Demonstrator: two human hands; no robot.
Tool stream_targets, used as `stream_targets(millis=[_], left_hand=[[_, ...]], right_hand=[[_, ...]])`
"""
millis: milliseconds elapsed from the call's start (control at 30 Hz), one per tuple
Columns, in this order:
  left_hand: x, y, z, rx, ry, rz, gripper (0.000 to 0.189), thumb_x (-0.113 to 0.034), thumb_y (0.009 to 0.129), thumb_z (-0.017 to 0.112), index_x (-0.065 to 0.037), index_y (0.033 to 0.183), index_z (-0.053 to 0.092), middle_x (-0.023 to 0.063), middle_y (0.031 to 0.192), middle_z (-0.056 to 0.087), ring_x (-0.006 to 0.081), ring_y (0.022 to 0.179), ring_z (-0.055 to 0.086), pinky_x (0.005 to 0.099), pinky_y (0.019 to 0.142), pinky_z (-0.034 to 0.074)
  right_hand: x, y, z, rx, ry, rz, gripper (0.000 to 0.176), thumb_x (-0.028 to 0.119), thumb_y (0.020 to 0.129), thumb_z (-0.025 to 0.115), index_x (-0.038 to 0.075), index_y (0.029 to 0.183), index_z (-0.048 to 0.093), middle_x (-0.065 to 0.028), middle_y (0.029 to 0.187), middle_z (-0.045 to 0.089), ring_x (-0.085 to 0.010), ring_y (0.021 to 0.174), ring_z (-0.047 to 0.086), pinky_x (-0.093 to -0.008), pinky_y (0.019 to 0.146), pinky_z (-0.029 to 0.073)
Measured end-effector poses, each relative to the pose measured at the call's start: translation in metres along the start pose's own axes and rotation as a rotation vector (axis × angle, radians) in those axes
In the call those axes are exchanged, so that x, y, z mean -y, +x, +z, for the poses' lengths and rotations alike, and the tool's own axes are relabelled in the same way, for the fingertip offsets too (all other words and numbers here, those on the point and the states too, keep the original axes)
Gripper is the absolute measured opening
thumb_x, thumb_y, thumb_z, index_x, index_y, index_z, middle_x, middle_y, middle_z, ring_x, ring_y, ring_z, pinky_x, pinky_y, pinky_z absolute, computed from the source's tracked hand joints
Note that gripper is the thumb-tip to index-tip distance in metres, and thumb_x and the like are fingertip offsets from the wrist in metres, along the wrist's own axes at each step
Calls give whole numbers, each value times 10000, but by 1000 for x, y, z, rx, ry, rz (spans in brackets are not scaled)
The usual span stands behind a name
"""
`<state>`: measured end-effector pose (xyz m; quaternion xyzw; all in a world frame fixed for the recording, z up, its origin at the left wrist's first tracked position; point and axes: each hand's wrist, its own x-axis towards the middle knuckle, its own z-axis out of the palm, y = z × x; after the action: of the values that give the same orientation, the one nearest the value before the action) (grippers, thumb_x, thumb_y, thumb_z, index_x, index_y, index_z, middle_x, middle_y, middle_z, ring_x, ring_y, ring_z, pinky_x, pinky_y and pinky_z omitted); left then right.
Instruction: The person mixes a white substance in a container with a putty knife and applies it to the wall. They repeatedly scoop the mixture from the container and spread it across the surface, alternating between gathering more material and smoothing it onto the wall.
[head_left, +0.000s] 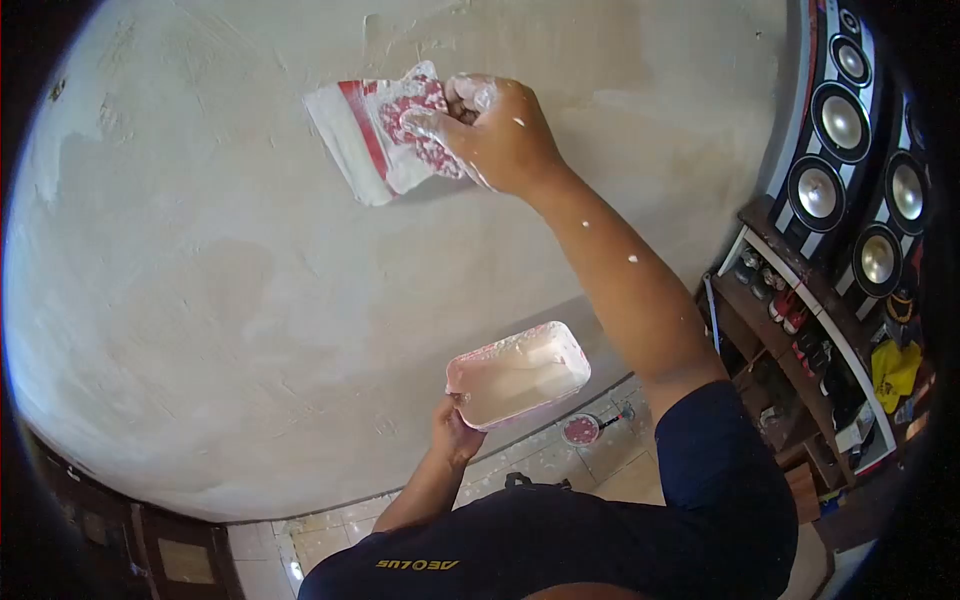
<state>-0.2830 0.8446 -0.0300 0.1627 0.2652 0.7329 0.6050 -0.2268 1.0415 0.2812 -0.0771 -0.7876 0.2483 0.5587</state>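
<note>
Scraper (370,140), just one, sits far in the scene at the wall (250,300), pinched narrowly in the right hand (505,130), likely to steady its wide blade. Nearer, the left hand (457,435) grips one tray (572,348), opening up, presumably so its pale paste (500,392) won't spill. Two hands, both occupied; one round tub (580,430) stands near right.

The right hand (490,130) holds a smeared scraper (385,135) against the wall (230,250).
</note>
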Motion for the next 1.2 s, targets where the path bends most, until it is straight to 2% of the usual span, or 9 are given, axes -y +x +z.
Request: stream_targets(millis=[100,133,167,200,300,500,733,900,1200], left_hand=[[-7,1,6,-22,-8,-16,626,-375,733,539,-58,1266,450,111,1245,505,274,1146,478,445,985,354],[-10,-1,8,-47,-21,-37,613,-357,729,533,-57,1258,458,112,1237,511,275,1141,481,440,983,354],[-13,-3,8,-49,-19,-48,613,-357,729,533,-57,1258,458,112,1237,511,275,1141,481,440,983,354],[-14,-2,3,-40,-33,-63,604,-338,724,524,-51,1252,463,114,1235,512,277,1142,481,437,980,355],[-20,-1,1,-18,-34,-85,585,-304,722,505,-40,1243,469,119,1233,516,277,1146,480,433,976,356],[-34,-12,13,29,18,-61,545,-265,755,465,-28,1246,457,122,1247,508,266,1153,476,411,997,344],[-48,-33,44,36,51,-153,519,-246,790,461,-27,1260,431,122,1218,516,256,1137,492,396,972,381],[-39,-50,49,182,56,-262,526,-230,766,490,-15,1243,444,135,1161,539,261,1051,541,398,900,432],[-11,-55,79,232,80,-370,560,-98,647,451,9,1196,423,153,1118,540,270,1058,527,381,942,408]], right_hand=[[-24,31,-31,-243,-406,28,210,157,774,641,-18,888,665,-151,792,673,-202,729,637,-284,684,481],[-74,41,-65,-193,-1301,-103,244,176,775,635,-5,934,670,-161,811,672,-233,742,645,-303,662,490],[-137,49,-125,-199,-1121,-330,267,254,762,638,1,843,669,-171,819,666,-293,748,646,-374,713,500],[-96,35,-148,-460,-472,186,264,256,765,639,9,851,674,-165,834,668,-286,761,646,-376,711,497],[-138,2,-255,-617,-657,403,292,212,786,636,-20,963,646,-163,881,670,-263,764,643,-336,727,490],[-26,-111,-191,-454,-5,447,328,1,810,592,-53,1132,558,-106,1035,632,-150,853,605,-263,784,475],[96,-222,-82,221,-277,717,207,114,771,652,-33,916,649,-187,974,638,-223,894,628,-300,787,476],[138,-218,-76,562,-746,373,119,99,708,659,34,806,673,-153,923,635,-305,796,620,-362,717,514],[126,-268,-86,540,-637,631,217,138,749,579,7,910,641,-191,853,626,-368,796,594,-446,741,468]])
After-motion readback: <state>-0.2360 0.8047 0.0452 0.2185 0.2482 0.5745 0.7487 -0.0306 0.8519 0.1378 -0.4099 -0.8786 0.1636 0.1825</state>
